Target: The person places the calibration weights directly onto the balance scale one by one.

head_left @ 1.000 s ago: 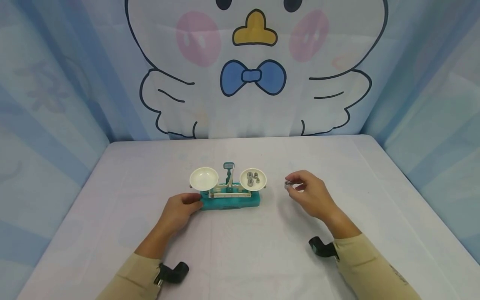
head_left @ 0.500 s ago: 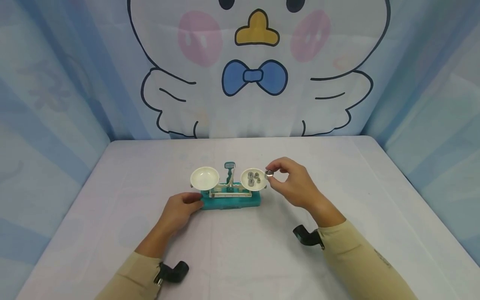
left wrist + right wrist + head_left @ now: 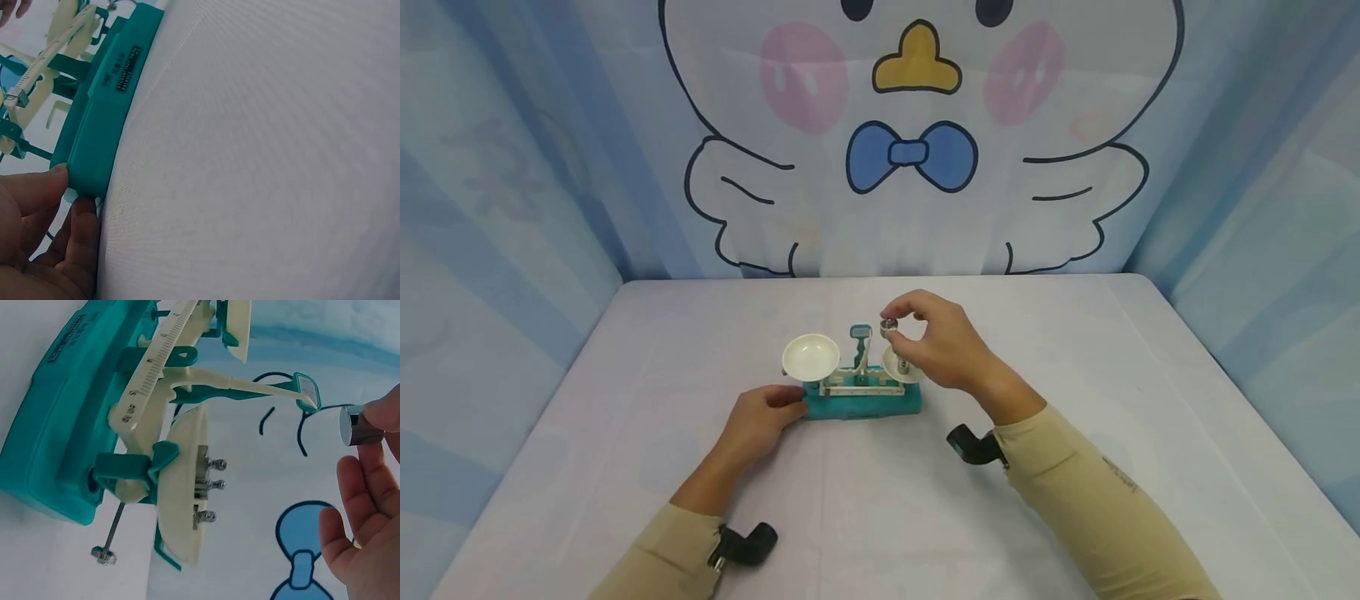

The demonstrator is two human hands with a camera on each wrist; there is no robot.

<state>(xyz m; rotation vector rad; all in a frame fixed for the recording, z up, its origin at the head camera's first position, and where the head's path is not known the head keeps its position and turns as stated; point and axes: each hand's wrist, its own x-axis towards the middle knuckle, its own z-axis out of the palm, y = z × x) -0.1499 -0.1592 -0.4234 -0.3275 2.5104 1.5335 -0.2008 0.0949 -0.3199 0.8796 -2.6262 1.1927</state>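
A teal balance scale (image 3: 862, 406) with two cream pans stands on the white table. My left hand (image 3: 760, 425) grips the left end of its base, thumb on the upper side and fingers at the end face, as the left wrist view shows. Between thumb and fingertips my right hand (image 3: 951, 346) pinches a shiny cylindrical metal weight (image 3: 361, 428), held above the right pan (image 3: 178, 494). Several smaller knobbed metal weights (image 3: 215, 485) stand in that pan, partly hidden by the hand in the head view. Nothing lies in the left pan (image 3: 811, 358).
A white cloth (image 3: 865, 508) covers the table. Behind it hangs a curtain (image 3: 917, 225) printed with a cartoon bird, and blue patterned curtains (image 3: 497, 275) close off both sides. The scale's upright pointer plate (image 3: 861, 332) rises between the pans, near the right hand.
My right hand has carried the metal weight leftward and up, from beside the scale to over the right pan. The left hand stays on the base.
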